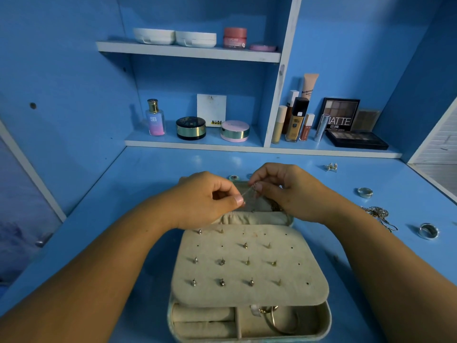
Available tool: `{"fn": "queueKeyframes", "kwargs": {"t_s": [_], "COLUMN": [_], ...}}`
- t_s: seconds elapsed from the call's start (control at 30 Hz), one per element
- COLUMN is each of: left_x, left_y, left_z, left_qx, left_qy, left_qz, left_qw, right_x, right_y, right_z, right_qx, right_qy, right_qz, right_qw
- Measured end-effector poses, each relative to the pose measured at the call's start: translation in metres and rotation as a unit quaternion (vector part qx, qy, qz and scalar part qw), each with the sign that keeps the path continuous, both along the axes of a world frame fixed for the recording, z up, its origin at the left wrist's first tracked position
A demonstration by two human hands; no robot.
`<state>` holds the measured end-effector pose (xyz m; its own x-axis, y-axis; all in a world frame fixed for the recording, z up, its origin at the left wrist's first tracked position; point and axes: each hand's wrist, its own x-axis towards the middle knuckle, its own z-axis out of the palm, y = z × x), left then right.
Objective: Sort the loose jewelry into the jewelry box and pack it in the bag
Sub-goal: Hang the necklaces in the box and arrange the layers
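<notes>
We reach forward with both arms, bare as far as the view shows. Our left forearm (99, 256) comes in from the lower left and our right forearm (385, 256) from the lower right, converging toward the middle. Our left hand (205, 198) is curled, with thumb and forefinger pinching one end of a thin chain (248, 191). Our right hand (289, 191) sits just beside it and a little higher, back toward us, its curled fingers pinching the other end. The 2 hands are close but apart.
</notes>
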<state>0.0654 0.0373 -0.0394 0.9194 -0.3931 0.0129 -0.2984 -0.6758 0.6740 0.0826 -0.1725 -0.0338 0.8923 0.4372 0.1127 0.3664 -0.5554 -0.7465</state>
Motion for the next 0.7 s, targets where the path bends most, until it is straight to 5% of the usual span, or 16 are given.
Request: {"fn": "queueKeyframes", "kwargs": {"t_s": [0.37, 0.7], "left_x": [-0.0008, 0.0014], "left_y": [0.0086, 0.0115], "left_z": [0.0034, 0.0069], "left_qx": [0.070, 0.025], "left_qy": [0.005, 0.035], "left_qz": [-0.020, -0.043], "left_qw": [0.997, 0.998], "right_x": [-0.0039, -0.0074], "right_y": [-0.0037, -0.0030], "right_z": [0.0068, 0.0066], "right_qx": [-0.029, -0.129], "right_qy": [0.021, 0.028], "right_qz": [0.015, 0.019], "right_qw": [0.999, 0.991]}}
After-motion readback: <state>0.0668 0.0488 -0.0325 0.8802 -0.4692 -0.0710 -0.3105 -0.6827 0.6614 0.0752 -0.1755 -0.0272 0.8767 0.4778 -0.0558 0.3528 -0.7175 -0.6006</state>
